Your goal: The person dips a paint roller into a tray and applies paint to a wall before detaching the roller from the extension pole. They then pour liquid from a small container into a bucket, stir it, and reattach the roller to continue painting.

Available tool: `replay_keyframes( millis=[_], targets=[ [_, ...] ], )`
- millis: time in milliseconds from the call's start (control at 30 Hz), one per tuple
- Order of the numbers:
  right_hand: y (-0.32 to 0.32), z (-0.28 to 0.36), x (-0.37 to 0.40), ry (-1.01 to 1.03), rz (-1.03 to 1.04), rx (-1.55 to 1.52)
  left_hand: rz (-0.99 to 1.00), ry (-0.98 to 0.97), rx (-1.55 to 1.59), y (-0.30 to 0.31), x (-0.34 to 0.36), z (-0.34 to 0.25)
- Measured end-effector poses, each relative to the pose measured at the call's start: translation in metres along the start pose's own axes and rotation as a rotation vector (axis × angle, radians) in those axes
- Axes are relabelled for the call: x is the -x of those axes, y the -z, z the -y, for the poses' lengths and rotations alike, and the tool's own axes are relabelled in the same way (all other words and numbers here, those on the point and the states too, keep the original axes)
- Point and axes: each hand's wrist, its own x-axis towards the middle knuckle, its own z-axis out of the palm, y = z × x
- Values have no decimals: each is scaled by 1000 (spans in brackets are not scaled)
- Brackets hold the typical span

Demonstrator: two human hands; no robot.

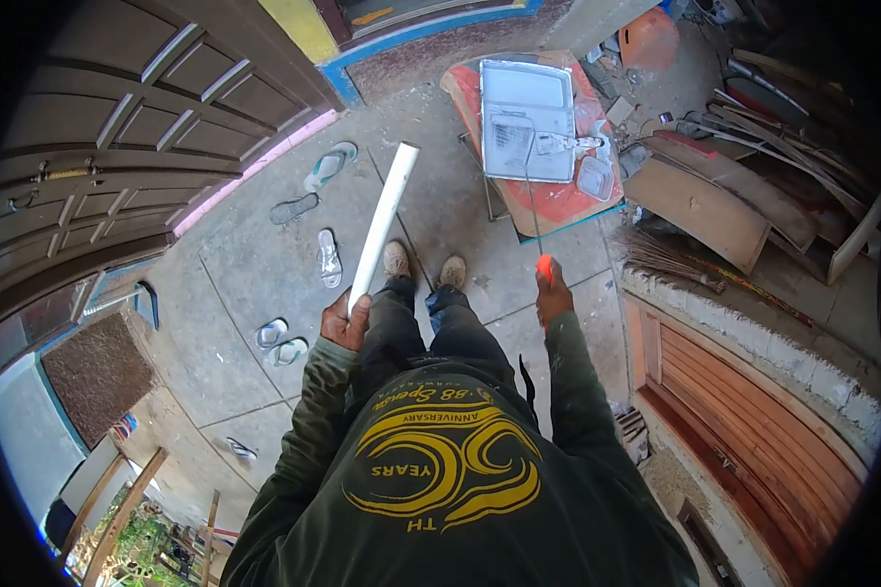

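Observation:
A long white pipe (pixel 384 220) rises at a slant from my left hand (pixel 345 321), whose fingers are wrapped round its lower end. My right hand (pixel 555 293) is closed on the orange handle of a paint roller frame (pixel 544 264). From that handle a thin metal rod reaches up over the edge of a paint tray (pixel 527 86), its far end lying over the tray. White-grey paint smears the tray, and a paint-covered brush (pixel 558 144) lies across its right side. No roller sleeve can be made out on the rod.
The tray rests on a small red-topped table (pixel 558 201) with a clear plastic tub (pixel 595 178). Several slippers (pixel 330 259) lie on the concrete floor at left, near a brown panelled door (pixel 157 98). Boards (pixel 705 186) and a stick broom (pixel 671 259) are piled at right.

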Motion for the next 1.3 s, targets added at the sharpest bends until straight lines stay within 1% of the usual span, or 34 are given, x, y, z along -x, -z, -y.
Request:
replay_keyframes(
  millis=[67, 133, 167, 200, 267, 300, 333, 400, 433, 467, 533, 600, 667, 700, 733, 767, 833, 900, 933, 967, 1000, 1033, 1067, 1100, 1167, 1200, 1267, 1300],
  targets=[
    [-1, -11, -2, 11, 2, -1, -18, -46, -29, -1, 1, -11],
    [-6, -56, 22, 280, -177, 147, -57, -35, 50, -6, 6, -15],
    [-1, -59, 39, 203, -100, 118, -73, -64, 58, -8, 6, -14],
    [-3, -62, 27, 213, -94, 121, -85, -64, 58, -7, 5, -12],
    [-7, -78, 10, 498, -236, 227, -31, -33, 6, -8, 9, -8],
    [11, -10, 28, 182, -128, 81, -16, -17, 26, -11, 8, -3],
    [19, 16, 30, 179, -131, 79, -12, -18, 25, -16, 9, -1],
    [28, 45, 28, -60, 4, -58, -15, -28, 23, -18, 6, -4],
    [9, -24, -11, 235, -166, 48, -74, -91, 47, -23, 5, -11],
    [9, -45, -5, 245, -168, 52, -82, -98, 52, -26, 3, -17],
    [9, -74, 13, 356, -203, 105, -73, -44, 112, -28, 7, -24],
    [3, -71, 13, 325, -239, 127, -57, -42, 105, -28, 7, -14],
    [3, -45, -14, 187, -150, 50, -27, -49, 102, -38, 6, -8],
    [5, -33, -25, 168, -143, 88, -19, -43, 139, -42, 6, -9],
    [7, -35, -18, 175, -151, 78, -16, -46, 175, -42, 3, -13],
    [11, -42, -6, 167, -149, 81, -36, -66, 109, -42, 2, -19],
    [21, -55, 7, 153, -134, 106, -67, -101, 106, -46, 1, -25],
    [30, -57, 2, 216, -143, 123, -105, -136, 70, -48, 1, -24],
    [29, -69, 10, 242, -154, 132, -94, -119, 64, -48, 4, -21],
    [35, -40, 7, 131, -57, 108, -67, -106, 72, -52, 5, -23],
    [44, -8, 6, 121, -60, 110, -48, -104, 84, -56, 3, -24],
    [49, 24, 5, 18, -19, 39, -32, -87, 98, -60, 3, -23],
    [52, 40, 4, -78, 23, -37, -30, -93, 94, -62, 3, -23],
    [54, 34, 6, -72, 19, -44, -48, -124, 63, -63, 4, -23],
    [63, 7, 16, 86, -2, -112, -80, -193, 24, -65, 2, -25],
    [67, 4, 30, 90, 5, -99, -91, -186, 31, -65, 2, -26],
    [76, 0, 67, -10, 75, -96, -43, -48, 20, -64, 8, -23],
    [73, -9, 67, -14, 78, -87, -45, -41, 25, -66, 10, -20]
  ],
)
